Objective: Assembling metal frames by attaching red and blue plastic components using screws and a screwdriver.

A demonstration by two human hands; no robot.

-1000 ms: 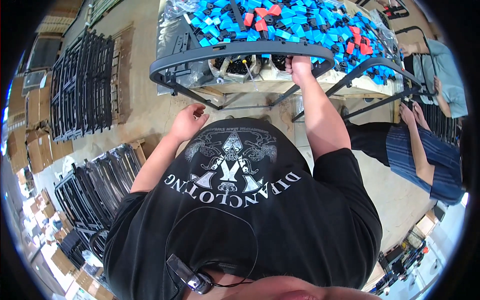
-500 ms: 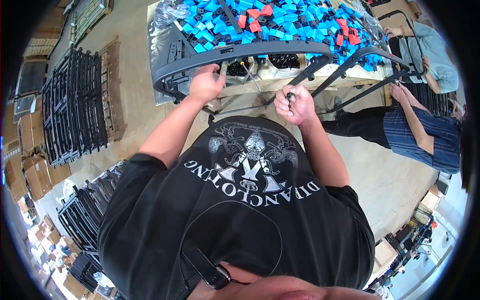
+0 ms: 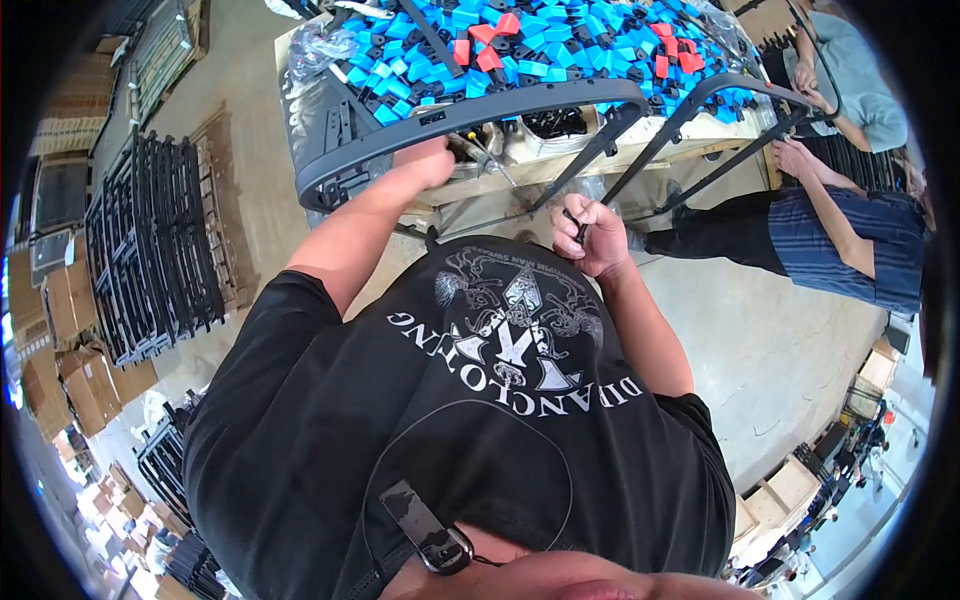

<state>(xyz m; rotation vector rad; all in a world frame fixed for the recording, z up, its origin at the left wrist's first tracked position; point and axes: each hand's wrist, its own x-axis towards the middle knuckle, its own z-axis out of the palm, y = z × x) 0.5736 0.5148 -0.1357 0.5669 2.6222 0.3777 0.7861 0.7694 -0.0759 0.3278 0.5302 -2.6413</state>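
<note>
My left hand (image 3: pixel 428 163) reaches in beneath the near bar of a curved black metal frame (image 3: pixel 560 95) at the table's front edge. That bar and some blur hide its fingers, so I cannot see what they touch. Just right of it lies a thin rod-shaped tool (image 3: pixel 495 165), with a bit of yellow at its upper end. In front of my shirt, right of centre, my right hand (image 3: pixel 603 240) is closed around a small dark piece (image 3: pixel 578 226) that pokes out between thumb and fingers; its kind is unclear.
Blue and black plastic pieces, with several red ones (image 3: pixel 490 59), heap up on the table. A container of small black parts (image 3: pixel 556 122) stands behind the bar. A second black frame (image 3: pixel 690 105) extends right, near two people (image 3: pixel 840 245). Stacked black frames (image 3: pixel 155 245) stand left.
My left hand has shifted slightly right and up, its fingers now blurred. My right hand has dropped a little and turned, still holding the dark piece. The whole view has shifted slightly.
</note>
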